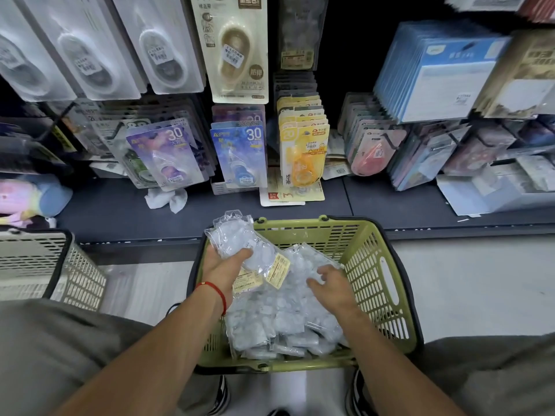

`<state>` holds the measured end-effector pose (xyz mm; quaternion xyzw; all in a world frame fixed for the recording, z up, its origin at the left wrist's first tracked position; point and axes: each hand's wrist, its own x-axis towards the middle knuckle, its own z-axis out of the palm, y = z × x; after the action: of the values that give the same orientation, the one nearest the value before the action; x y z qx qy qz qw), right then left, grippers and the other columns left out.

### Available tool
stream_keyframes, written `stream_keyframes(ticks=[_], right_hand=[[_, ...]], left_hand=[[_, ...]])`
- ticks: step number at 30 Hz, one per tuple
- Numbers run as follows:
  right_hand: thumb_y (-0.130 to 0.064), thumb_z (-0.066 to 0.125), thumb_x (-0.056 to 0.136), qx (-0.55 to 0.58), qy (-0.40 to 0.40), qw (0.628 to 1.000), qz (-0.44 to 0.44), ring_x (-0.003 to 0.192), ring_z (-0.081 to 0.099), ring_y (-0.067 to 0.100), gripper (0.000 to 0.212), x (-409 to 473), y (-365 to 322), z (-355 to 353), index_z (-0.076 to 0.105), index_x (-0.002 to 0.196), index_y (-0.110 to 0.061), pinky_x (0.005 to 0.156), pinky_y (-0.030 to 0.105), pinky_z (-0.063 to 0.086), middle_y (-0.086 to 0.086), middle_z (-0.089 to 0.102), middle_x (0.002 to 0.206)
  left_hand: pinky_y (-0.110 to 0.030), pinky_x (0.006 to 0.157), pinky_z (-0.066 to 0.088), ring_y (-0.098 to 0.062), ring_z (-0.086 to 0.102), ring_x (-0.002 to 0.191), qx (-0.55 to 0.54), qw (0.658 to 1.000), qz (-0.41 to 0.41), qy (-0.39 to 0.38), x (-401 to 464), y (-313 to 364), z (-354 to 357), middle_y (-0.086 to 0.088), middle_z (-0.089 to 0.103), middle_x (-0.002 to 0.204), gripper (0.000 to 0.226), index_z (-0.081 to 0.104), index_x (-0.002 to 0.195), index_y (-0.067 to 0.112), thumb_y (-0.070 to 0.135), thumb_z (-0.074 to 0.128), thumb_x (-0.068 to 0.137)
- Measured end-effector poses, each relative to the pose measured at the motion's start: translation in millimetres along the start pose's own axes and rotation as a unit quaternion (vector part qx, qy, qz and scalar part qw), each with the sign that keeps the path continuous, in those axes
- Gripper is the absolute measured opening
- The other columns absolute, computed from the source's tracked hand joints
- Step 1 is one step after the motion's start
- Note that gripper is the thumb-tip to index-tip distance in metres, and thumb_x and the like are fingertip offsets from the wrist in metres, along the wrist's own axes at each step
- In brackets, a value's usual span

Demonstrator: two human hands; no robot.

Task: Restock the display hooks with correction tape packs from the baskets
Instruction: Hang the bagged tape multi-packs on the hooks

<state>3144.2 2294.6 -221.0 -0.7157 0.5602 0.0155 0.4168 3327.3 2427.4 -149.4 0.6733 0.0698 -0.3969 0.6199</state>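
Note:
A green basket point(375, 265) stands on the floor between my knees, holding several clear packs of white correction tape point(279, 322). My left hand point(223, 267) grips a small stack of these packs point(240, 235) at the basket's far left corner, raised above the pile. My right hand point(329, 285) reaches into the basket with fingers spread and bent over the packs; whether it holds one is unclear. Above the shelf, display hooks carry hanging packs: purple point(169, 154), blue point(240, 151) and yellow point(303, 148).
A second grey basket point(60, 265) stands at the left on the floor. The dark shelf ledge point(120, 211) runs in front of the basket, with crumpled white paper point(165, 199) on it. Notepad packs point(432, 70) hang at the right.

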Motion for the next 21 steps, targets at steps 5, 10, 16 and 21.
stream_keyframes(ticks=[5, 10, 16, 21], right_hand=[[-0.054, 0.072, 0.091, -0.203, -0.081, 0.976, -0.017, 0.147, 0.037, 0.034, 0.094, -1.9, 14.4, 36.2, 0.025, 0.158, -0.008, 0.119, 0.044, 0.036, 0.015, 0.038, 0.159], [-0.027, 0.056, 0.104, -0.007, -0.039, 0.997, 0.060, 0.103, 0.064, 0.028, 0.041, 6.0, 26.2, -14.2, 0.057, 0.137, -0.002, 0.092, 0.036, 0.051, 0.015, 0.066, 0.125], [-0.016, 0.068, 0.096, 0.391, -0.045, 0.915, 0.093, 0.092, 0.073, 0.034, 0.026, -13.2, 23.9, -76.7, 0.061, 0.120, -0.007, 0.077, 0.040, 0.055, 0.021, 0.074, 0.106], [-0.038, 0.081, 0.087, 0.367, -0.155, 0.912, -0.099, 0.094, 0.076, 0.024, 0.037, -35.4, -38.8, -103.7, 0.076, 0.121, -0.027, 0.075, 0.037, 0.060, 0.012, 0.079, 0.115]], left_hand=[[-0.067, 0.098, 0.055, -0.038, 0.071, 0.112, 0.051, 0.999, 0.000, 0.000, 1.5, -9.8, -14.7, -0.010, 0.073, 0.123, 0.054, 0.062, 0.120, 0.034, 0.006, 0.085, 0.080], [-0.068, 0.101, 0.052, -0.040, 0.067, 0.117, 0.074, 0.997, -0.009, -0.022, -0.7, -5.1, -17.3, -0.007, 0.069, 0.129, 0.072, 0.059, 0.125, 0.039, 0.020, 0.083, 0.060], [-0.066, 0.108, 0.048, -0.040, 0.061, 0.125, 0.102, 0.992, -0.002, -0.078, -8.7, -4.1, 2.8, -0.008, 0.064, 0.133, 0.079, 0.052, 0.135, 0.032, 0.021, 0.084, 0.064], [-0.058, 0.107, 0.053, -0.035, 0.069, 0.122, 0.091, 0.979, 0.036, -0.178, -19.0, 15.6, 27.8, -0.007, 0.077, 0.124, 0.059, 0.061, 0.137, 0.021, 0.007, 0.083, 0.084]])
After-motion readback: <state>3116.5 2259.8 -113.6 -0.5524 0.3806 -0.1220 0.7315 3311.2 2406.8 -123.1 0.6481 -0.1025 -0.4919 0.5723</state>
